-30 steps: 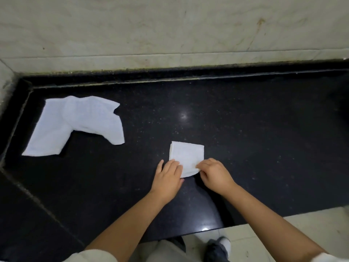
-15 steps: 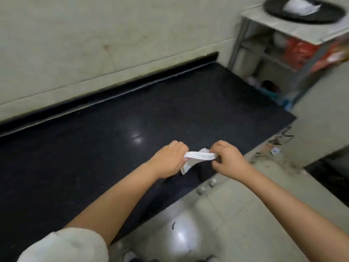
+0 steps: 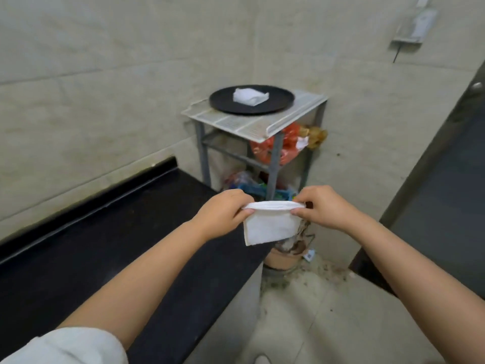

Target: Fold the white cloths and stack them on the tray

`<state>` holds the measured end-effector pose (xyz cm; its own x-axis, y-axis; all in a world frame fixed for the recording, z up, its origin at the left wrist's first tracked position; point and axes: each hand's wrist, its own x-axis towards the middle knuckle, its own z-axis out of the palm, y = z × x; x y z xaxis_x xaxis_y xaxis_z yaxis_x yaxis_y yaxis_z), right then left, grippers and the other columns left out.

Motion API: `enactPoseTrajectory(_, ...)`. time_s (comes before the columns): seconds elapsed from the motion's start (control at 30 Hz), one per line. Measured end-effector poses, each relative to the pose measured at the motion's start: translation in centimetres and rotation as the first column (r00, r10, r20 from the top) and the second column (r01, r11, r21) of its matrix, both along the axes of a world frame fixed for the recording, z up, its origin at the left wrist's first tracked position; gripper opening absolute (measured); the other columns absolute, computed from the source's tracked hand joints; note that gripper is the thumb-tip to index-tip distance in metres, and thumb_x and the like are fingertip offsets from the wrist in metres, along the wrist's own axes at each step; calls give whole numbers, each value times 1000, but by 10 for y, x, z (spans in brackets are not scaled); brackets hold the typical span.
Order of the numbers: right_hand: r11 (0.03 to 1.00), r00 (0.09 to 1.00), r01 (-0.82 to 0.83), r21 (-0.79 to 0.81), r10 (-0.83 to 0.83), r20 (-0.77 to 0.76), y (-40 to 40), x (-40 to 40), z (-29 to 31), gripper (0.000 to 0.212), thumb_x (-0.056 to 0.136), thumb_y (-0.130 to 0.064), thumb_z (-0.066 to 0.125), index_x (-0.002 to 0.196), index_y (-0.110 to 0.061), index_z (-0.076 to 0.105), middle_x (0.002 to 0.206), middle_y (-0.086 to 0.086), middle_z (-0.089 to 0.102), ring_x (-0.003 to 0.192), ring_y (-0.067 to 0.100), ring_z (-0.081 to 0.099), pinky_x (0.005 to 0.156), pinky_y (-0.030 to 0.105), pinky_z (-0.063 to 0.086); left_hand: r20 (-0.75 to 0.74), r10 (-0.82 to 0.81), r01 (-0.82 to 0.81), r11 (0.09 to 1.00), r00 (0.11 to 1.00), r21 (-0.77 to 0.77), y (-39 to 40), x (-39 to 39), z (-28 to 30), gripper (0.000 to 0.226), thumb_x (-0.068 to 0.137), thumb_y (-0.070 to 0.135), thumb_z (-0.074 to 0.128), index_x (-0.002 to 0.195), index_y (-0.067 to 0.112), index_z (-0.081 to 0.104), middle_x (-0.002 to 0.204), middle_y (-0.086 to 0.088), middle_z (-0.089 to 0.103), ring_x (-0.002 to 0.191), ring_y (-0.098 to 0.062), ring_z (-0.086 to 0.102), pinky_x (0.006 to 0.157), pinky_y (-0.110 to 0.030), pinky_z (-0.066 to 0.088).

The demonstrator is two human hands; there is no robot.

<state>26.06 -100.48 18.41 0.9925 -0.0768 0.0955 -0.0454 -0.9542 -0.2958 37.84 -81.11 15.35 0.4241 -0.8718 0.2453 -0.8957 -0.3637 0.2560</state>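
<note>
A black stone counter [image 3: 110, 248] runs along the tiled wall [image 3: 105, 82], its right end just beside a grey metal rack [image 3: 273, 166]. A white slatted panel [image 3: 252, 124] tops the rack. Red plastic bags [image 3: 286, 145] fill its middle shelf; coloured bags [image 3: 246, 182] sit lower. A terracotta pot [image 3: 283, 258] stands on the dirty tiled floor [image 3: 328, 311]. A dark door [image 3: 446, 193] is at right.

My left hand [image 3: 223, 216] and right hand [image 3: 322, 210] cover both ends of the folded cloth [image 3: 270, 224], so I can't count its layers. The black tabletop [image 3: 110, 248] runs off the left edge. The stack on the tray [image 3: 225, 101] is too small to count. The bags [image 3: 286, 145] under the shelf blur together.
</note>
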Motion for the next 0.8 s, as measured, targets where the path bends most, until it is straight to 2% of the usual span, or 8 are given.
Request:
enactPoseTrajectory(0.13,999,999,-30,-39,31,36,-75,65,32,22,86,-16,61,91,5,67,81,12,64,79,25,58,68,32,34,64,39,-34,996,997,-78,-75,65,27,29,94,31,46,107,10,61,98,-6,59,96,-21,54,78,-32,41)
enactPoseTrajectory(0.23,998,997,-57,-36,59,48,-123,124,56,18,84,-12,62,80,4,67,63,-3,59,65,16,55,65,30,36,103,98,-87,990,990,-110,-124,122,51,26,94,29,50,110,11,61,101,-6,59,98,-21,54,77,-29,39)
enactPoseTrajectory(0.3,998,997,-59,-24,61,56,-149,165,70,19,84,-13,62,85,5,68,71,7,68,72,24,62,72,35,47,99,137,-125,985,986,-121,-150,157,69,26,92,27,53,109,9,62,101,-8,60,97,-23,55,79,-31,42)
enactPoseTrajectory(0.4,990,996,-22,141,9,94,-182,218,93,16,86,-11,60,94,-1,69,86,11,71,66,15,65,71,22,54,35,236,-222,947,971,-232,-181,200,97,18,88,21,60,99,7,66,87,-4,62,77,-16,53,68,-22,33)
enactPoseTrajectory(0.47,955,996,-21,296,-6,87,-205,255,106,13,86,-8,59,94,-3,68,75,10,70,49,1,62,54,7,49,-57,290,-294,911,955,-289,-200,225,113,10,87,18,61,90,10,65,71,3,58,60,-10,49,62,-21,33)
enactPoseTrajectory(0.53,897,998,-14,442,-17,68,-227,294,117,12,87,-3,56,92,-3,66,62,5,67,43,-2,60,54,10,52,-225,329,-386,872,917,-299,-219,249,124,5,88,18,60,86,13,61,63,5,59,52,-9,56,56,-22,46)
enactPoseTrajectory(0.67,952,987,-123,281,87,134,-257,375,134,14,81,-1,58,91,-5,67,67,4,65,53,-1,60,55,8,44,-554,397,-626,711,732,-318,-258,302,137,19,89,11,58,72,15,51,76,-9,63,45,-4,62,66,-30,56)
enactPoseTrajectory(0.8,960,938,-232,155,178,297,-283,461,138,15,81,-4,58,92,-3,69,92,16,69,86,25,60,60,26,31,-365,649,-743,551,668,-380,-294,351,143,4,87,10,58,88,7,58,94,-17,66,80,-27,63,72,-28,45)
